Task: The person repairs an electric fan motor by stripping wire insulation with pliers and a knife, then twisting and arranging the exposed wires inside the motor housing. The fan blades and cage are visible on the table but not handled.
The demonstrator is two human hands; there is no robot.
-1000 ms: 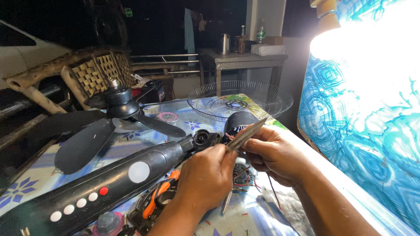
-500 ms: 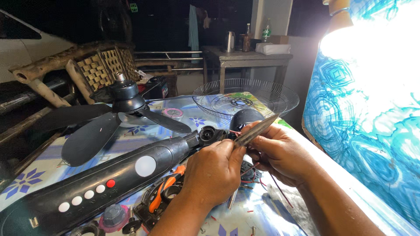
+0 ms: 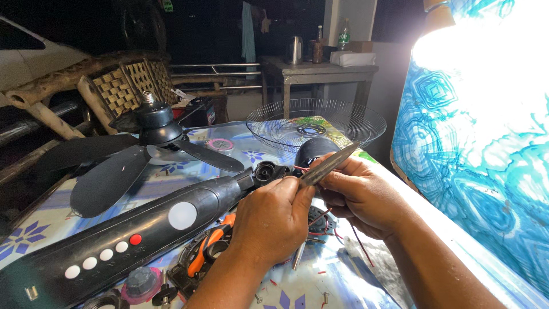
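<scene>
Both hands meet at the middle of the surface: the left hand (image 3: 271, 220) and right hand (image 3: 360, 194) both pinch thin red wires (image 3: 320, 220), with slim grey metal pliers (image 3: 330, 164) in the right grip. The wires look light, soft, easily broken; best held near the ends.

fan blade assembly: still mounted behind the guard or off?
Off. The black fan blades lie flat on the table, apart from the wire guard lying further back.

A black fan blade assembly (image 3: 137, 154) is lying on the counter (image 3: 51, 220) at the left, and a wire fan guard (image 3: 315, 123) is resting at the far end. A woven chair (image 3: 123, 86) is standing behind. A grey table (image 3: 320, 71) is carrying a kettle (image 3: 294, 50) and bottle (image 3: 343, 35). Orange-handled pliers (image 3: 209, 252) are lying nearby.
</scene>
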